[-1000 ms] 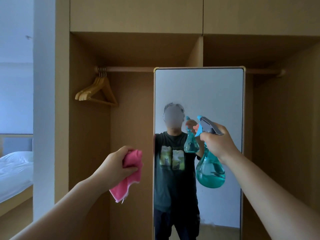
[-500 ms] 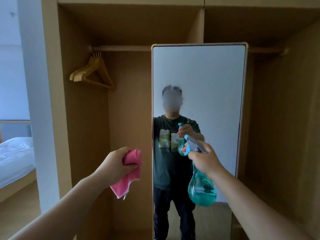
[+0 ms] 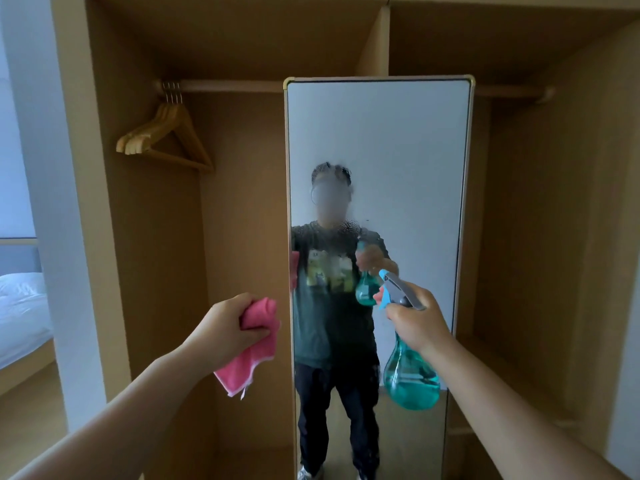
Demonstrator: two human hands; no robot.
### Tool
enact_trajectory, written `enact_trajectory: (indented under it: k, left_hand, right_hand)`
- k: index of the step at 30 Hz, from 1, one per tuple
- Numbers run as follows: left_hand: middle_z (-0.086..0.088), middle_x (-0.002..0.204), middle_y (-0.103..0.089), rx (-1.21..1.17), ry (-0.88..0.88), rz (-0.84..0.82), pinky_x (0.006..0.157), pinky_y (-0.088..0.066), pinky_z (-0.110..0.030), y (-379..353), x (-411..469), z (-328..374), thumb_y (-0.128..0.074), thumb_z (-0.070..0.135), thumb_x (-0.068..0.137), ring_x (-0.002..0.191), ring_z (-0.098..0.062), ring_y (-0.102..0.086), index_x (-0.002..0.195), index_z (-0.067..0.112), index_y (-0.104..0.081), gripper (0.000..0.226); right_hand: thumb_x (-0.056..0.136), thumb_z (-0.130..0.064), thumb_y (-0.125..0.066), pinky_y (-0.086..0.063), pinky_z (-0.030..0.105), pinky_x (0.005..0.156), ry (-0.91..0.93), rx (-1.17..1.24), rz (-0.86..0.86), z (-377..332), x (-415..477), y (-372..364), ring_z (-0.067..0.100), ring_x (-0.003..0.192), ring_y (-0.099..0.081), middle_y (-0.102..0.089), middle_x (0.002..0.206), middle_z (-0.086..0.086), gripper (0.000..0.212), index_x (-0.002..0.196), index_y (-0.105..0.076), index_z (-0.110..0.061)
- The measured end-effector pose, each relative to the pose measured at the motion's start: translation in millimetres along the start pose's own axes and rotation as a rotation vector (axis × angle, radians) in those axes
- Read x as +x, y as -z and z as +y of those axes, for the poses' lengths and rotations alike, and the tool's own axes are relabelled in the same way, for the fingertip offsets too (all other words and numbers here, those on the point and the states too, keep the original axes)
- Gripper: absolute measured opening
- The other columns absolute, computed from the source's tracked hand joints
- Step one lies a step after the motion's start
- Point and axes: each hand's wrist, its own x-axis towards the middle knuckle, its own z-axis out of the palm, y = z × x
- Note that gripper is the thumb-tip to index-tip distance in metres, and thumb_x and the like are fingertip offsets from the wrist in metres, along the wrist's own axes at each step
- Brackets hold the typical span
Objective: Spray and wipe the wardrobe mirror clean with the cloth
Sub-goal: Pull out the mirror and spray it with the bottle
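Both forearms [image 3: 138,403] are seen bare, from the lower edge of the view up to the left hand [image 3: 225,327] and the right hand [image 3: 419,323]. In the mirror [image 3: 377,133] a short-sleeved, dark grey-green T-shirt [image 3: 329,327] is reflected, printed across the chest with a pale yellow-green picture. Black trousers [image 3: 318,410] are worn below it, and a light-coloured shoe [image 3: 306,474] is glimpsed.

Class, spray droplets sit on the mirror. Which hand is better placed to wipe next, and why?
Left. The left hand grips the cloth beside the left edge of the mirror, while the right hand holds the bottle, so it likely cannot wipe.
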Motion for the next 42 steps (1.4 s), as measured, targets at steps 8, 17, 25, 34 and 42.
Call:
enact_trajectory:
  k: [8, 17, 25, 34, 42]
  left_hand:
    - [0.018, 0.087, -0.064, 0.013, -0.037, -0.032, 0.065, -0.045, -0.015, -11.8, 3.3, 15.9, -0.076, 0.026, 0.079, 0.08, 0.001, -0.059, 0.098, 0.033, -0.058, 0.027]
    - [0.018, 0.084, -0.063, 0.002, -0.064, -0.063, 0.058, -0.041, -0.01, -24.0, 8.3, 36.2, -0.074, 0.028, 0.081, 0.076, 0.002, -0.059, 0.093, 0.034, -0.056, 0.023]
    - [0.017, 0.086, -0.065, -0.017, -0.094, -0.078, 0.061, -0.043, -0.012, -36.3, 14.4, 43.2, -0.075, 0.028, 0.08, 0.078, 0.001, -0.06, 0.098, 0.033, -0.058, 0.025]
    - [0.015, 0.084, -0.067, -0.043, -0.127, -0.096, 0.061, -0.043, -0.012, -49.1, 19.7, 50.7, -0.075, 0.027, 0.08, 0.077, 0.001, -0.061, 0.098, 0.029, -0.061, 0.023]
    - [0.015, 0.086, -0.066, -0.038, -0.135, -0.119, 0.063, -0.044, -0.012, -57.1, 20.8, 49.7, -0.076, 0.027, 0.079, 0.078, 0.0, -0.062, 0.096, 0.032, -0.06, 0.025]
  right_hand:
    - [0.089, 0.002, -0.053, -0.035, 0.022, 0.054, -0.055, -0.004, 0.053, 5.1, -11.2, 27.3, 0.013, 0.06, -0.038, -0.04, 0.073, 0.005, 0.03, 0.081, -0.055, -0.027]
    - [0.09, -0.001, -0.052, -0.038, 0.021, 0.052, -0.098, -0.028, 0.134, 12.8, -13.5, 44.2, 0.017, 0.07, -0.046, -0.047, 0.077, 0.003, 0.012, 0.094, -0.063, -0.003]
    - [0.091, -0.001, -0.05, -0.036, 0.019, 0.047, -0.111, 0.004, 0.173, 27.3, -13.9, 71.6, 0.012, 0.059, -0.043, -0.054, 0.087, 0.005, 0.027, 0.107, -0.058, -0.021]
    - [0.092, -0.003, -0.051, -0.04, 0.022, 0.055, -0.099, -0.043, 0.217, 39.2, -16.3, 88.1, 0.014, 0.071, -0.05, -0.06, 0.093, 0.002, 0.02, 0.096, -0.063, -0.019]
    - [0.091, -0.01, -0.055, -0.043, 0.024, 0.061, -0.145, -0.019, 0.265, 60.1, -16.0, 95.5, 0.027, 0.091, -0.06, -0.061, 0.099, 0.011, 0.017, 0.106, -0.062, -0.015]
